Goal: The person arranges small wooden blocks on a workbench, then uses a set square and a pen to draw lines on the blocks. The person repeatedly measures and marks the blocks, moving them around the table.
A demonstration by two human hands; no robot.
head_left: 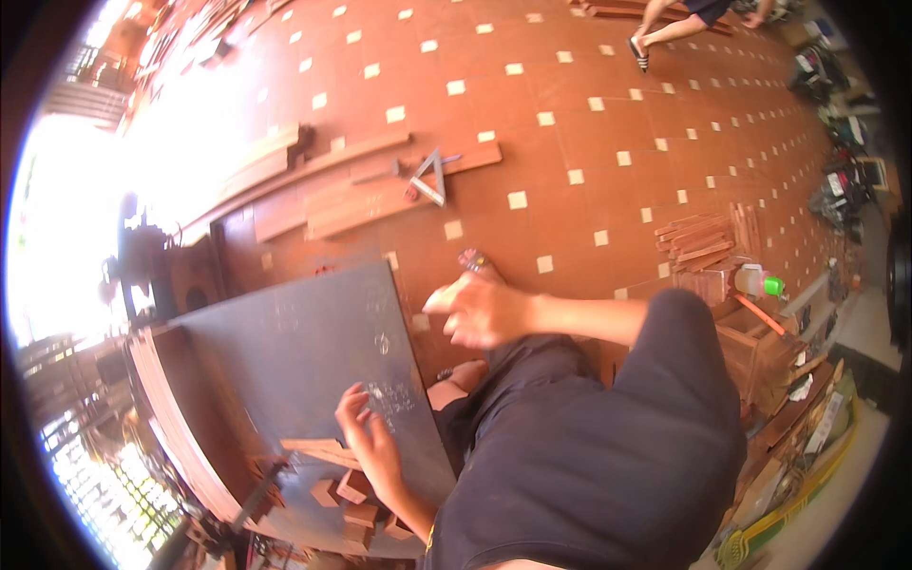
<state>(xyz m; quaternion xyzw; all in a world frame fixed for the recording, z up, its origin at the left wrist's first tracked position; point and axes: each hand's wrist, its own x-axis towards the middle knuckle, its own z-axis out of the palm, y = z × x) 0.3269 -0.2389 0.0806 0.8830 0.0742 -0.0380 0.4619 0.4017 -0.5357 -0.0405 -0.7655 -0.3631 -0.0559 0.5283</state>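
Note:
My left hand (pixel 372 445) hovers over the near part of a dark grey tabletop (pixel 304 351), its fingers loosely bent and apart with nothing in them. Close beside it lie several small reddish wooden blocks (pixel 352 486) and a few thin wood strips (pixel 321 448). My right hand (pixel 486 312) is held out in front of my body, just past the tabletop's right edge. Its fingers are spread, slightly blurred, and I see nothing held there. Pale chalk-like marks (pixel 389 394) show on the tabletop near my left hand.
Long planks (pixel 366 211) lie on the tiled floor ahead, with a triangular square (pixel 433 180) on them. Stacked boards (pixel 185 446) line the table's left side. At right are wood strips (pixel 698 242) and a green-capped bottle (pixel 760 281). Another person's leg (pixel 673 34) shows far right.

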